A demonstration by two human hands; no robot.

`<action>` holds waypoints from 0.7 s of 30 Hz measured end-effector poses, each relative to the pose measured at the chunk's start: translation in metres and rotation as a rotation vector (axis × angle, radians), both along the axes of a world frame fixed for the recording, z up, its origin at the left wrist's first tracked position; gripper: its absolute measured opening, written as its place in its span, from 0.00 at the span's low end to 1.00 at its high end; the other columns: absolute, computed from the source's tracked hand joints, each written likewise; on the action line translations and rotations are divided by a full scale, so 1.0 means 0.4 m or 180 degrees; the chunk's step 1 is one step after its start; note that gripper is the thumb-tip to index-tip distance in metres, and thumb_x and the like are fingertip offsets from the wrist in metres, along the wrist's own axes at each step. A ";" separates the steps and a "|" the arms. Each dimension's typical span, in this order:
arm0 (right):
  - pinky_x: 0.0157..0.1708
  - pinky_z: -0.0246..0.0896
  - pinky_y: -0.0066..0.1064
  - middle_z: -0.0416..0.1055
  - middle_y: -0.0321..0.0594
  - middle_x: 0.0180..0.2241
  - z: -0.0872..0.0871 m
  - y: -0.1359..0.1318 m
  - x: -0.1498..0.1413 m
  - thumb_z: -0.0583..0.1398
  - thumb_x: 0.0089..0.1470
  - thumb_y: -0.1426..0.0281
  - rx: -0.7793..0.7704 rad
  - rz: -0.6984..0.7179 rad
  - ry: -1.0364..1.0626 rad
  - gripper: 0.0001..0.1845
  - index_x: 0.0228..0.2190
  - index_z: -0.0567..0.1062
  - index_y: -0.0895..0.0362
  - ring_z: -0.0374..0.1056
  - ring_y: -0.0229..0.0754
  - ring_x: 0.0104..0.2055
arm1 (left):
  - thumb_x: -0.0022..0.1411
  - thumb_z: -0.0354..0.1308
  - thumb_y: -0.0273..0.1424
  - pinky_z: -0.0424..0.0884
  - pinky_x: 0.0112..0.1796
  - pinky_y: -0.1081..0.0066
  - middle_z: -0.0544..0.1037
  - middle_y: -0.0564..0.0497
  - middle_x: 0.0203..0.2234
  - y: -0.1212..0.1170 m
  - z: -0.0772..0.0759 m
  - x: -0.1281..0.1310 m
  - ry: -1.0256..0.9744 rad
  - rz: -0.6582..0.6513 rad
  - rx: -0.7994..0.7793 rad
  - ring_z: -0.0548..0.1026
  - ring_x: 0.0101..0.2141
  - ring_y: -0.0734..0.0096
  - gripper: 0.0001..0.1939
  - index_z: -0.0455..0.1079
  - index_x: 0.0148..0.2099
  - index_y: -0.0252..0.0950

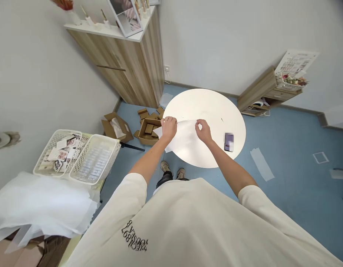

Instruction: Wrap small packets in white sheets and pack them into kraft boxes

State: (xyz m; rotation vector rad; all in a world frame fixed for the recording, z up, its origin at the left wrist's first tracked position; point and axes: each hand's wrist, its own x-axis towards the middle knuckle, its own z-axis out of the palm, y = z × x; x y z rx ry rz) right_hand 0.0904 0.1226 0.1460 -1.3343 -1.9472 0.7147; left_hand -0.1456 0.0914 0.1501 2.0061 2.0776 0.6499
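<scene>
A thin white sheet (185, 136) stretches between my two hands over the near left part of a round white table (204, 102). My left hand (169, 128) is closed on the sheet's upper left part, and a loose corner sticks out to the left of it. At the upper right corner, my right hand (204, 132) pinches the sheet between thumb and fingers. The sheet's lower left edge hangs past the table rim. To the right of my right hand, a phone (228, 142), its screen blurred out, lies on the table.
Open cardboard boxes (149, 141) with small brown boxes stand on the floor left of the table. Further left are two white baskets (85, 138) and a pile of white sheets (40, 202). A wooden cabinet (127, 66) stands behind, a low shelf (267, 89) at right.
</scene>
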 end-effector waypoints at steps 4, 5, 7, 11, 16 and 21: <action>0.60 0.61 0.47 0.69 0.50 0.55 0.020 0.028 0.016 0.53 0.64 0.66 0.0048 -0.0221 0.0029 0.08 0.40 0.71 0.52 0.65 0.50 0.60 | 0.74 0.46 0.25 0.63 0.55 0.53 0.78 0.43 0.44 0.076 0.011 0.004 -0.0060 -0.0244 -0.0060 0.73 0.49 0.53 0.12 0.70 0.46 0.40; 0.61 0.61 0.47 0.69 0.50 0.56 0.024 0.035 0.015 0.53 0.64 0.66 0.0049 -0.0267 0.0015 0.08 0.40 0.72 0.52 0.65 0.51 0.61 | 0.74 0.45 0.25 0.63 0.55 0.54 0.78 0.43 0.44 0.093 0.012 0.002 -0.0052 -0.0291 -0.0026 0.74 0.49 0.54 0.12 0.70 0.46 0.40; 0.62 0.60 0.49 0.69 0.50 0.56 0.028 0.048 0.010 0.53 0.64 0.66 0.0055 -0.0361 -0.0033 0.09 0.42 0.72 0.52 0.64 0.52 0.62 | 0.75 0.45 0.25 0.63 0.54 0.55 0.78 0.43 0.44 0.121 0.009 -0.004 -0.0028 -0.0412 0.0064 0.74 0.48 0.54 0.12 0.69 0.46 0.40; 0.62 0.60 0.50 0.68 0.51 0.58 0.019 0.056 -0.003 0.52 0.64 0.67 0.0120 -0.0567 -0.0062 0.11 0.43 0.73 0.53 0.64 0.52 0.63 | 0.75 0.43 0.25 0.63 0.55 0.56 0.78 0.44 0.45 0.154 -0.003 -0.018 -0.0009 -0.0711 0.0116 0.74 0.47 0.55 0.13 0.68 0.48 0.40; 0.63 0.60 0.50 0.67 0.52 0.60 -0.025 0.019 0.000 0.52 0.65 0.67 0.0085 -0.0731 -0.0177 0.11 0.44 0.73 0.53 0.62 0.53 0.65 | 0.72 0.42 0.21 0.60 0.59 0.54 0.77 0.43 0.47 0.148 -0.030 -0.037 0.0120 -0.1152 -0.0020 0.73 0.51 0.55 0.17 0.69 0.51 0.41; 0.59 0.64 0.48 0.67 0.52 0.60 -0.114 -0.017 0.025 0.51 0.64 0.66 -0.0367 -0.0636 -0.0366 0.12 0.43 0.73 0.52 0.64 0.52 0.63 | 0.70 0.43 0.20 0.61 0.59 0.53 0.76 0.40 0.52 0.116 -0.112 -0.035 0.0359 -0.1619 -0.0367 0.73 0.54 0.53 0.18 0.70 0.51 0.41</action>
